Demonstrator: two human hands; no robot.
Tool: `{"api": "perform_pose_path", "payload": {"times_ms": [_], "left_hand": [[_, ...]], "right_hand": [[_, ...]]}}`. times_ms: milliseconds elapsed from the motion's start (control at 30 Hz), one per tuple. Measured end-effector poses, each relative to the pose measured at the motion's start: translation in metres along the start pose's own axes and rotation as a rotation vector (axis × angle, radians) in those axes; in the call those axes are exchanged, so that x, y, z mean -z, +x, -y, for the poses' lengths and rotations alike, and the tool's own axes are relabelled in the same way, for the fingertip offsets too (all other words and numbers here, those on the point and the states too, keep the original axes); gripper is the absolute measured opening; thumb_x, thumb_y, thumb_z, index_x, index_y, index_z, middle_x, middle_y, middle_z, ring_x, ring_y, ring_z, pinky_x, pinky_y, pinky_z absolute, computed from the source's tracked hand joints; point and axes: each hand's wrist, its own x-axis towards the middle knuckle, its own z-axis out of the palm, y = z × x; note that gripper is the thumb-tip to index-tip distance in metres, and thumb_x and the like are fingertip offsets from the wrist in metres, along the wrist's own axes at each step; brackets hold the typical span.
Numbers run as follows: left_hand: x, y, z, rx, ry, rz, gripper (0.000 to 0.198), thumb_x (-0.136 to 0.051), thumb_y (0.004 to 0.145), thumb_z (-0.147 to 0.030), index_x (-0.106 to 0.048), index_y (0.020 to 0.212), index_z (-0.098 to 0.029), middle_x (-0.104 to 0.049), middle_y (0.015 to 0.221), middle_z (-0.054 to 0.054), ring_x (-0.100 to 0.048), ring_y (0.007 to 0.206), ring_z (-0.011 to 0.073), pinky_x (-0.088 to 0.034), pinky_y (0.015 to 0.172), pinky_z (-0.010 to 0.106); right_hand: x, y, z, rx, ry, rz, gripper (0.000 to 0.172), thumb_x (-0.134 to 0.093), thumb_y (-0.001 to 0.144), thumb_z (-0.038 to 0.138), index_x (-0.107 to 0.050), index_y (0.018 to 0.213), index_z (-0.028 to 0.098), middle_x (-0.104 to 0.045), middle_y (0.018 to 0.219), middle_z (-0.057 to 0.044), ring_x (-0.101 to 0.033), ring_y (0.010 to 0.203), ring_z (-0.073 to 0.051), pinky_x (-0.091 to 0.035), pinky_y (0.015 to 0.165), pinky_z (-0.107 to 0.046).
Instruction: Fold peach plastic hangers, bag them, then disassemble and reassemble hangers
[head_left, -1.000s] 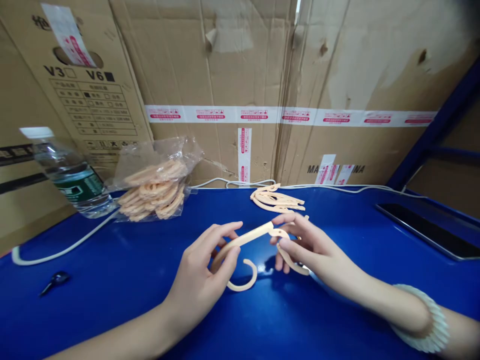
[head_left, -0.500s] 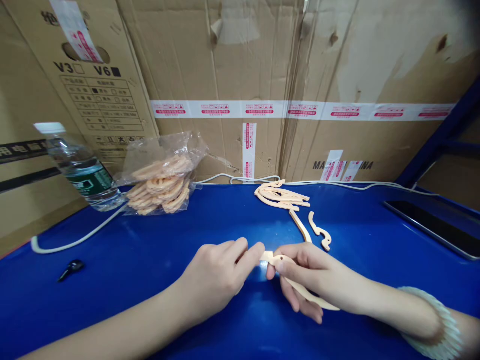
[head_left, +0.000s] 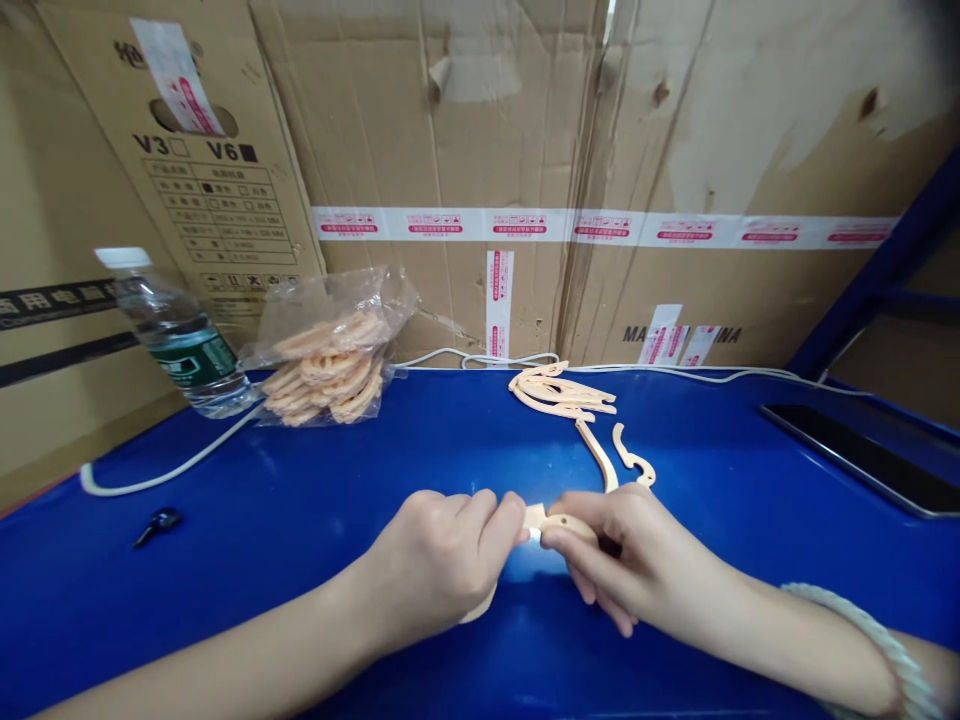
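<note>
Two bare hands worked close together above the glossy blue table, nearer its front edge than its far edge. The left hand was closed in a fist around a pale cream bar with a squared end; a cream tip also showed beneath that fist. The right hand pinched a pale cream rounded piece with a small round hole between thumb and forefinger, its other fingers loosely curled below. The two ends met in the narrow space between the hands; whether they were joined could not be told. A pale green twisted bracelet circled the right wrist.

Just beyond the right hand lay a slim, bent cream strip and, to its right, a cream S-shaped hook. Behind these, by the middle of the table's far edge, lay a loose pile of curved cream pieces. Toward the far left corner, a clear plastic bag of peach-coloured pieces sat beside a tilted clear bottle with a green label and white cap. A black, flat phone lay along the right edge.
</note>
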Motion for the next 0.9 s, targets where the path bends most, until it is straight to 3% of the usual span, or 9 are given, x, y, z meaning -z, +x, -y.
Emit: {"api": "perform_pose_path", "payload": {"times_ms": [100, 200, 300, 367, 433, 567, 733, 833, 900], "left_hand": [[0.0, 0.001, 0.003, 0.068, -0.102, 0.016, 0.031, -0.035, 0.1, -0.017, -0.059, 0.081, -0.014, -0.053, 0.053, -0.001, -0.05, 0.04, 0.016, -0.025, 0.039, 0.031], [-0.002, 0.0, 0.008, 0.241, -0.32, 0.099, 0.042, -0.025, 0.104, -0.023, -0.058, 0.08, -0.015, -0.056, 0.057, 0.0, -0.05, 0.043, 0.0138, -0.03, 0.044, 0.028], [-0.003, 0.001, 0.012, 0.469, -0.539, 0.151, 0.042, -0.025, 0.103, -0.031, -0.061, 0.09, -0.016, -0.057, 0.062, -0.001, -0.052, 0.05, 0.0143, -0.034, 0.052, 0.027], [-0.002, 0.003, 0.014, 0.656, -0.705, 0.154, 0.04, -0.03, 0.102, -0.037, -0.063, 0.091, -0.019, -0.048, 0.056, -0.004, -0.048, 0.049, 0.0134, -0.033, 0.053, 0.025], [-0.003, 0.005, 0.015, 0.836, -0.896, 0.131, 0.038, -0.036, 0.1, -0.044, -0.065, 0.089, -0.021, -0.038, 0.052, -0.006, -0.042, 0.047, 0.0124, -0.031, 0.05, 0.024], [-0.008, 0.007, 0.024, 1.095, -1.322, 0.063, 0.04, -0.05, 0.089, -0.056, -0.064, 0.099, -0.019, -0.04, 0.057, -0.007, -0.036, 0.044, 0.0103, -0.029, 0.043, 0.021], [-0.008, 0.007, 0.034, 1.327, -1.567, 0.025, 0.033, -0.064, 0.079, -0.045, -0.061, 0.094, -0.016, -0.058, 0.061, -0.002, -0.056, 0.058, 0.0136, -0.044, 0.059, 0.023], [-0.005, 0.007, 0.035, 1.401, -1.613, -0.033, 0.022, -0.063, 0.083, -0.034, -0.059, 0.095, -0.016, -0.067, 0.074, 0.003, -0.064, 0.077, 0.0171, -0.047, 0.071, 0.025], [-0.004, 0.006, 0.035, 1.432, -1.631, -0.062, 0.019, -0.061, 0.085, -0.032, -0.057, 0.096, -0.017, -0.07, 0.082, 0.006, -0.065, 0.084, 0.0186, -0.046, 0.07, 0.025]], "right_hand": [[0.0, -0.003, 0.003, 0.206, -0.286, -0.099, 0.034, -0.037, 0.1, 0.033, -0.048, 0.071, 0.019, -0.053, 0.056, 0.002, -0.047, 0.04, -0.008, -0.033, 0.043, -0.021], [0.006, -0.005, 0.004, 0.396, -0.527, -0.231, 0.031, -0.036, 0.1, 0.025, -0.052, 0.074, 0.018, -0.051, 0.058, 0.001, -0.041, 0.045, -0.009, -0.029, 0.047, -0.024], [0.032, -0.003, 0.007, 0.335, -0.462, -0.358, 0.033, -0.042, 0.1, 0.03, -0.054, 0.072, 0.019, -0.052, 0.06, 0.001, -0.045, 0.052, -0.01, -0.035, 0.053, -0.023], [0.06, -0.002, 0.008, 0.313, -0.442, -0.395, 0.031, -0.047, 0.098, 0.034, -0.06, 0.075, 0.019, -0.059, 0.073, -0.003, -0.055, 0.069, -0.014, -0.043, 0.065, -0.025], [0.087, -0.001, 0.005, 0.333, -0.481, -0.349, 0.027, -0.052, 0.095, 0.038, -0.068, 0.083, 0.02, -0.063, 0.089, -0.006, -0.059, 0.081, -0.017, -0.046, 0.073, -0.028], [0.115, 0.001, -0.013, 0.289, -0.623, -0.271, 0.032, -0.049, 0.096, 0.04, -0.072, 0.088, 0.019, -0.062, 0.084, -0.006, -0.058, 0.07, -0.015, -0.047, 0.063, -0.028], [0.109, 0.008, -0.03, 0.309, -0.778, -0.177, 0.028, -0.046, 0.096, 0.026, -0.071, 0.085, 0.017, -0.061, 0.085, -0.006, -0.058, 0.07, -0.013, -0.047, 0.063, -0.026], [0.104, 0.01, -0.03, 0.226, -0.791, -0.121, 0.023, -0.048, 0.09, 0.016, -0.065, 0.075, 0.017, -0.06, 0.084, -0.005, -0.059, 0.069, -0.013, -0.047, 0.062, -0.025], [0.102, 0.009, -0.031, 0.175, -0.775, -0.078, 0.019, -0.051, 0.086, 0.013, -0.062, 0.071, 0.017, -0.062, 0.08, -0.005, -0.06, 0.068, -0.014, -0.048, 0.059, -0.025]]}}
